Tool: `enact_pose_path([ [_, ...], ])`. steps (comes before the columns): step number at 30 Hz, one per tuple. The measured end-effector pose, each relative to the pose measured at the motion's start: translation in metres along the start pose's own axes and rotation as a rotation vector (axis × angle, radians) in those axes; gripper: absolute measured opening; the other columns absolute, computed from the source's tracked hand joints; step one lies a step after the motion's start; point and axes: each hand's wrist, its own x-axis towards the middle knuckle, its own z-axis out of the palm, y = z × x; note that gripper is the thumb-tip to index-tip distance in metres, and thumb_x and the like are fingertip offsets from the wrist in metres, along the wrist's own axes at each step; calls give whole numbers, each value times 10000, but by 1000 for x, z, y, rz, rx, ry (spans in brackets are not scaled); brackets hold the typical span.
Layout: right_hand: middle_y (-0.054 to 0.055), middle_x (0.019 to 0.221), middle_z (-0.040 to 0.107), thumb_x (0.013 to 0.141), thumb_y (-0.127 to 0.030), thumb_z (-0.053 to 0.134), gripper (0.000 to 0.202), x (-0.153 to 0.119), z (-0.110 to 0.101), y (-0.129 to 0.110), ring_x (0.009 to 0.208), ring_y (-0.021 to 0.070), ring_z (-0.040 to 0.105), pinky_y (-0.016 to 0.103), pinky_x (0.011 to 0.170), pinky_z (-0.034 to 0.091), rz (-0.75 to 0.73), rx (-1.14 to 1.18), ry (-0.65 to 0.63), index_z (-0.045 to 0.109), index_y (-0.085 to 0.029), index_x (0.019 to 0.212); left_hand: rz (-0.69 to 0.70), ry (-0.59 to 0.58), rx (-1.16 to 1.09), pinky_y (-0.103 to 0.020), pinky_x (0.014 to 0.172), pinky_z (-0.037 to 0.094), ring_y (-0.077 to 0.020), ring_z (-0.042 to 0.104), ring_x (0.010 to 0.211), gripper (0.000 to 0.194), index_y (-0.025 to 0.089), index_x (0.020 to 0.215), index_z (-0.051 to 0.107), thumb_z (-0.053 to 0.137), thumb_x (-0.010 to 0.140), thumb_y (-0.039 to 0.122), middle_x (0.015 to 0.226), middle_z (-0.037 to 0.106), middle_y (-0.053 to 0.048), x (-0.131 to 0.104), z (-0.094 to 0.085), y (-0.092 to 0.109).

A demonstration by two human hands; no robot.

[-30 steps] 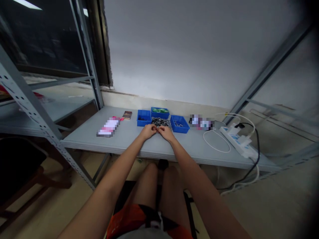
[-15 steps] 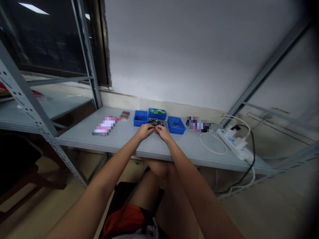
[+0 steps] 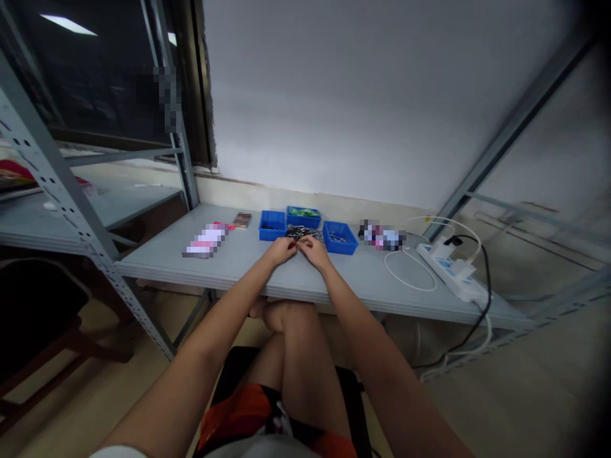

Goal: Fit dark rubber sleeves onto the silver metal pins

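My left hand [image 3: 282, 250] and my right hand [image 3: 312, 250] meet over the front of the grey table, fingertips pinched close together. Whatever lies between the fingers is too small to make out. Just beyond them spreads a pile of thin, shiny metal and dark pieces [image 3: 305, 234]. Around the pile stand three blue bins: a left bin [image 3: 272, 235] with some dark bits, a back bin [image 3: 303, 222] with green pieces, and a right bin [image 3: 341, 248] with small silvery parts.
A white power strip [image 3: 451, 273] with plugs and cables sits at the table's right end. Blurred items lie left [image 3: 207, 240] and right [image 3: 382, 236] of the bins. Metal shelf posts [image 3: 86, 203] flank the table [image 3: 238, 257], and a wall stands behind.
My hands stay together before the pile, their fingers shifted slightly. Below the table my legs have moved, now crossed. The whole view has shifted a little.
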Motion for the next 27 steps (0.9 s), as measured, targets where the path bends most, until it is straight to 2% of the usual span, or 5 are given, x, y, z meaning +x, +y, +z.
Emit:
enact_pose_path([
  [6,-19,621,589,713,-300,502,137,1,1,4,597,135,540,252,618,405,9,-21,13,576,-185,719,20,8,-18,-364,767,489,-164,580,861,241,117,1006,564,509,864,304,982,592,-65,-1,-1,4],
  [10,-20,621,584,729,-284,463,150,2,0,5,593,130,531,243,612,407,9,-11,10,572,-182,711,1,114,-64,-313,781,461,-173,590,822,196,119,893,639,525,832,266,869,646,-71,-2,-6,5],
  [15,-10,656,598,747,-339,495,189,3,0,6,625,138,524,245,626,400,-17,-21,-8,606,-187,758,-14,232,-142,-262,774,452,-173,596,852,232,136,954,650,491,833,253,946,666,-74,-2,-12,5],
  [22,-14,668,612,771,-305,485,190,4,2,11,611,128,520,235,610,396,-34,-35,-47,633,-196,817,29,239,-200,-244,740,456,-154,596,799,201,150,902,659,542,795,274,897,671,-49,-3,-11,9],
  [27,-13,654,614,788,-349,480,235,4,2,11,590,122,531,225,582,390,-6,-34,-29,630,-188,868,-11,260,-194,-258,751,452,-159,589,810,190,136,891,629,510,793,247,860,662,-50,-5,-13,11],
])
